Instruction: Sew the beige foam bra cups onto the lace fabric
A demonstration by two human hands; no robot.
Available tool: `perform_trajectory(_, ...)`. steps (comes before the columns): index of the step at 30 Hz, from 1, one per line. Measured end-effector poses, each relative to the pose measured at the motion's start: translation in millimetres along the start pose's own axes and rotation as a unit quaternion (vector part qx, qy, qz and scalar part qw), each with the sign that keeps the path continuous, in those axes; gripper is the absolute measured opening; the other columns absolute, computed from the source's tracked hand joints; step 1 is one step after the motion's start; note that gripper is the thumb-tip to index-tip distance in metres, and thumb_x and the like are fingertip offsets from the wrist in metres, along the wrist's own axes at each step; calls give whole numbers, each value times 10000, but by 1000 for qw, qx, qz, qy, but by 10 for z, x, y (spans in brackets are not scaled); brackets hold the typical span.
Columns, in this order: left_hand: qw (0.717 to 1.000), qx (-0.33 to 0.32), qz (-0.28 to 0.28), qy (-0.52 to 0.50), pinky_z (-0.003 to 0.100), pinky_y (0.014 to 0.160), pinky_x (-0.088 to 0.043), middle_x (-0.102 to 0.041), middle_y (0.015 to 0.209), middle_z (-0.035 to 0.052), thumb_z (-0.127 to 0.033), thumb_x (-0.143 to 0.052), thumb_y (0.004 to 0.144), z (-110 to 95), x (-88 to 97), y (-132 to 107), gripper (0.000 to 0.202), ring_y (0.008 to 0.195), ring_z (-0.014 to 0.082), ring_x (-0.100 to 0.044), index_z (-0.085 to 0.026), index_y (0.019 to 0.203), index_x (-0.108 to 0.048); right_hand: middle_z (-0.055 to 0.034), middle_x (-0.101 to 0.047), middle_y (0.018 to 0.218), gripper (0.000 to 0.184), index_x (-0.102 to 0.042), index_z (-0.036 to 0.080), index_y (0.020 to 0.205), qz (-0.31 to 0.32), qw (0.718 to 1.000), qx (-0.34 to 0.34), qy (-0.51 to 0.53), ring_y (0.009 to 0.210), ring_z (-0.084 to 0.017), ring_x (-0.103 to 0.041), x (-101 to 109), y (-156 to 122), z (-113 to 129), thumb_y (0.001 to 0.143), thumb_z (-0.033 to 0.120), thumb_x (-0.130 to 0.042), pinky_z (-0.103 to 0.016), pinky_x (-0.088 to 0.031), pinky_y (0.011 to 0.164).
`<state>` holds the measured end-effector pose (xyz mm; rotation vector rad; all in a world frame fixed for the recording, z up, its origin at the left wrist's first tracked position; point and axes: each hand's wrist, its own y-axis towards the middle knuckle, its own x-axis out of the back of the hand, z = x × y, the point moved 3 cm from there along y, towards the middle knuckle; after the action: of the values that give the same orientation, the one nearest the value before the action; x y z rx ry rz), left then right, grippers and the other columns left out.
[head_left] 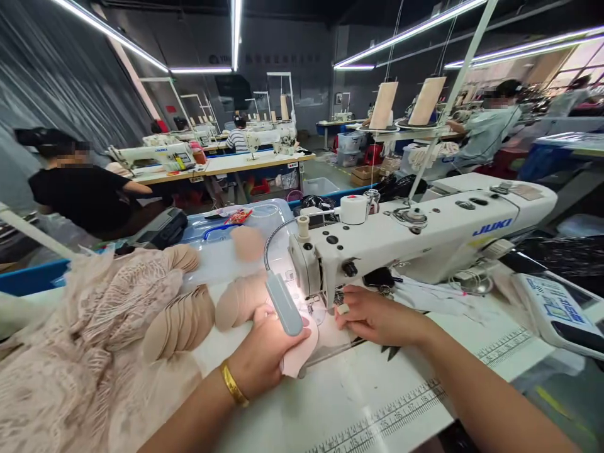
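Lamp [284, 306] overhangs left hand [268, 345]; front tabletop [346, 393] leaves room.

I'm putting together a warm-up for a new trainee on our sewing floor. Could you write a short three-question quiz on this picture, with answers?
1. What is the person's left hand holding beside the needle area?
A) scissors
B) a pink piece
C) a thread cone

2. True or false: the gold bracelet is on the left wrist.

3. Fill in the blank: the blue lettering on the nearest machine reads ____.

Key: 1. B; 2. True; 3. JUKI
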<state>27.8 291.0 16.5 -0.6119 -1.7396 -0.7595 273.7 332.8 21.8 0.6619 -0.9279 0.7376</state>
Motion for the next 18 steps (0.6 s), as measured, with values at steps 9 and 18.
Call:
perform_trajectory(9, 997, -44, -57, 9, 549, 1000, -387, -750, 1261, 47, -189, -581, 911, 112, -45, 35, 252, 1126, 314, -693, -281, 1119, -688, -53, -700, 839, 274, -774, 287, 1052, -33, 997, -37, -64, 900, -253, -525, -285, 79, 62, 1054, 272, -501, -387, -449, 850)
perform_trajectory(18, 999, -37, -26, 15, 560, 1009, -442, -758, 1191, 71, -182, -563, 825, 133, 26, 105, 277, 1062, 326, -707, -258, 1078, -649, -63, -654, 778, 254, -784, 274, 964, -33, 993, -65, -93, 916, -276, -511, -288, 86, 91, 1041, 294, -543, -391, -435, 809)
